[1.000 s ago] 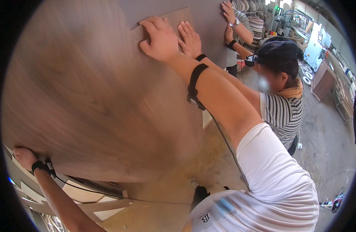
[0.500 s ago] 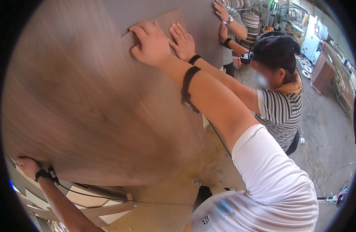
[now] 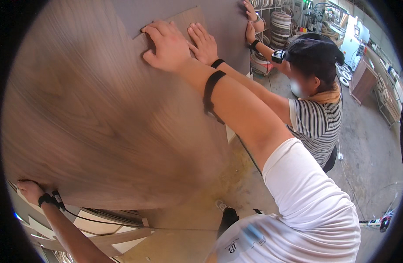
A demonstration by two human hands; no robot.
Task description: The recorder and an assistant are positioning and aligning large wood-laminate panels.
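A large brown wood-grain panel point(image 3: 100, 96) fills the left and middle of the view. My left hand point(image 3: 29, 192) is closed at its lower left edge, the fingertips partly hidden. High on the panel lies my right hand point(image 3: 168, 46), fingers bent and thumb apart, its fingertips by the edge of a smaller wood-grain piece point(image 3: 184, 19). This piece lies against a plain grey-brown surface point(image 3: 230, 30). Beside my right hand, a co-worker's hand point(image 3: 203, 46) rests flat with fingers stretched out, and their other hand point(image 3: 251, 34) touches the far edge.
The co-worker in a striped shirt point(image 3: 317, 118) stands close on my right. Behind the far edge shows another person's hand point(image 3: 250, 11). Rolls of edging point(image 3: 280, 26) are stacked at the back. Sheets and strips point(image 3: 109, 228) lie below the panel; a cable point(image 3: 100, 221) trails from my left wrist.
Both my hands have shifted slightly up and left in the view, keeping their places on the panel. The person at the far edge is now mostly hidden behind it.
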